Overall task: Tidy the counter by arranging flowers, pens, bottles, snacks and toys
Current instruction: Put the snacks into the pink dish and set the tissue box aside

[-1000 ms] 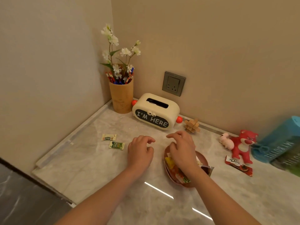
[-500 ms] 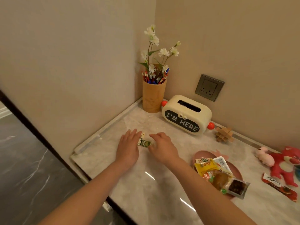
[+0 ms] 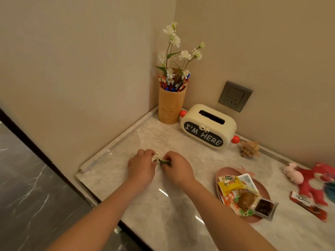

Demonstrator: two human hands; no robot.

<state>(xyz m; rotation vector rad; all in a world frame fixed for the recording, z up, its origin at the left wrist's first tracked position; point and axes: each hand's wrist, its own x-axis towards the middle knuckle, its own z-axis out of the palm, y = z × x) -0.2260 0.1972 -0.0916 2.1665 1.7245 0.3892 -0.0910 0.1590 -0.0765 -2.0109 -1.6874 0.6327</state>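
Both hands work at the left part of the worktop (image 3: 145, 205), close together. The left hand (image 3: 141, 166) has its fingers curled round a small pale snack packet (image 3: 155, 158), and the right hand (image 3: 176, 169) pinches a green snack packet (image 3: 165, 163) touching it. Gathering the two loose packets at once probably saves a trip. The likely goal is the pink plate (image 3: 226, 172) to the right, which already holds several wrapped snacks (image 3: 241, 194), so sweets collect in one place. Farther right, a red chocolate wrapper (image 3: 306, 205) lies on the worktop near the red plush toy (image 3: 315, 182), not yet gathered. In the far corner the flowers (image 3: 178, 51) and pens (image 3: 170, 85) stand together in the orange cup (image 3: 171, 107), beside the cream tissue box (image 3: 208, 127).
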